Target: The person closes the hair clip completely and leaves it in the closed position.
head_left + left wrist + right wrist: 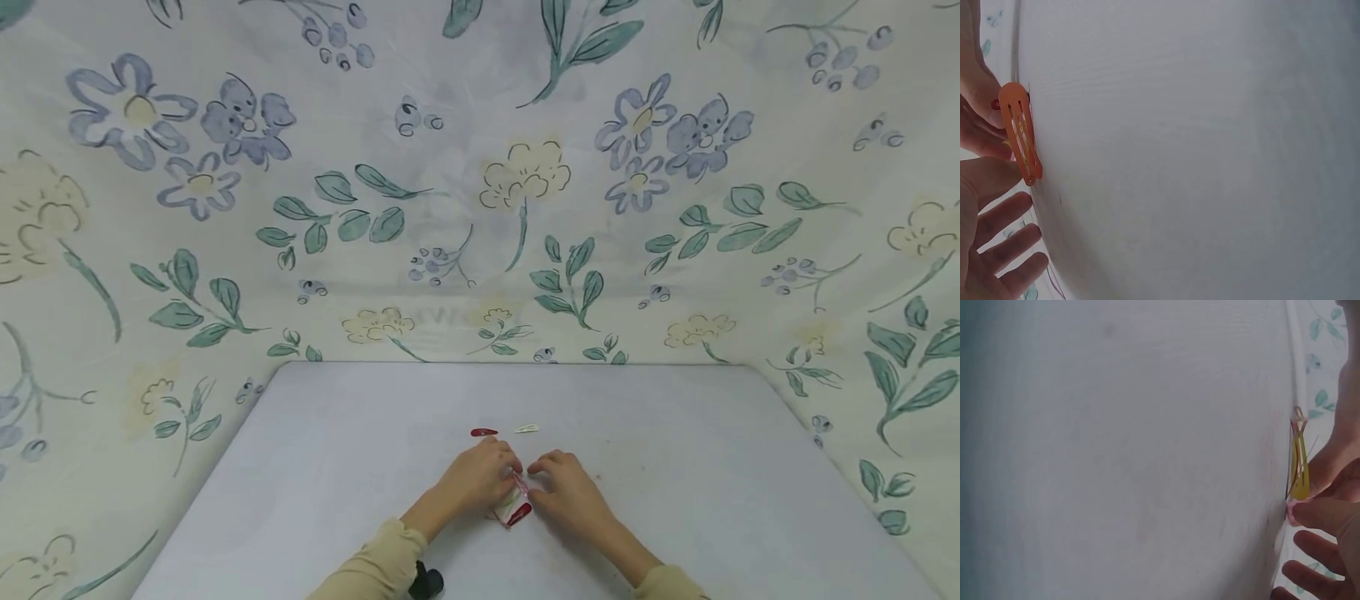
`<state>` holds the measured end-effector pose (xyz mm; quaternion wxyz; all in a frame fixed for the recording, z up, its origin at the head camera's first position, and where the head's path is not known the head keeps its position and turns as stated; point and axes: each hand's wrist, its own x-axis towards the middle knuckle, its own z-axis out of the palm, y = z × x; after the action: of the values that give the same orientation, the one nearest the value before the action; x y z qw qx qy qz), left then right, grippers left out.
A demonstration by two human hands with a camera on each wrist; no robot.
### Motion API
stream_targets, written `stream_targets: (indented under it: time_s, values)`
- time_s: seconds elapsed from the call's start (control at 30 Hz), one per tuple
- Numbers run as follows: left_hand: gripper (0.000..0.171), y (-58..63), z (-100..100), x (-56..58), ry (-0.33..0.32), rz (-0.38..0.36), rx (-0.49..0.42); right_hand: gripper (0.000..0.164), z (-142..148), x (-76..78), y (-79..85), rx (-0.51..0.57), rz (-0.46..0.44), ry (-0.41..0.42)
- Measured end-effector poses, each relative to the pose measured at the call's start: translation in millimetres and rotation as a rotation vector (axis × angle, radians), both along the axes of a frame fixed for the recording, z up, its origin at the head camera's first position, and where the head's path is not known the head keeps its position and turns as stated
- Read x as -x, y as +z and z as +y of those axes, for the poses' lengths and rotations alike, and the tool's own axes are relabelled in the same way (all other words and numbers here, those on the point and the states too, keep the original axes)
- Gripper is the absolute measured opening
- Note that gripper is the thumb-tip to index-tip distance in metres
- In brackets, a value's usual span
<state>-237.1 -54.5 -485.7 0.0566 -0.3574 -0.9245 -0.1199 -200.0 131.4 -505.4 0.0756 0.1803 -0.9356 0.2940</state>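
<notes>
In the head view my left hand (483,475) bends its fingertips over one end of a pink hair clip (520,482). My right hand (570,496) faces it, thumb tip at the clip's other end, index finger curved apart from the thumb. Below them lies a small group of snap hair clips, among them a red hair clip (519,514). The left wrist view shows an orange hair clip (1019,131) in front of both hands. A yellow hair clip (1299,465) stands out beside my right thumb in the right wrist view.
Beyond the hands, a dark red hair clip (483,432) and a cream hair clip (527,428) lie on the white table (360,433). A black object (426,581) shows by the left sleeve. Flower-patterned cloth (465,208) hangs behind the table.
</notes>
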Motion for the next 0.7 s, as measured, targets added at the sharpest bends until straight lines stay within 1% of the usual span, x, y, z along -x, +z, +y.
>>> stream_targets:
  time_s: [0.23, 0.47, 0.7]
  values:
    - [0.007, -4.0, -2.4, -1.7, -0.011, 0.038, -0.007, 0.017, -5.1, -0.5, -0.7, -0.081, 0.023, -0.011]
    - [0.008, -4.1, -3.4, -4.1, -0.022, 0.053, -0.030, 0.009, -6.5, 0.1, 1.8, -0.085, 0.028, -0.016]
    - [0.009, -3.8, -3.5, -5.7, 0.008, 0.033, -0.055, 0.005, -7.9, 1.7, 3.6, -0.102, 0.004, -0.021]
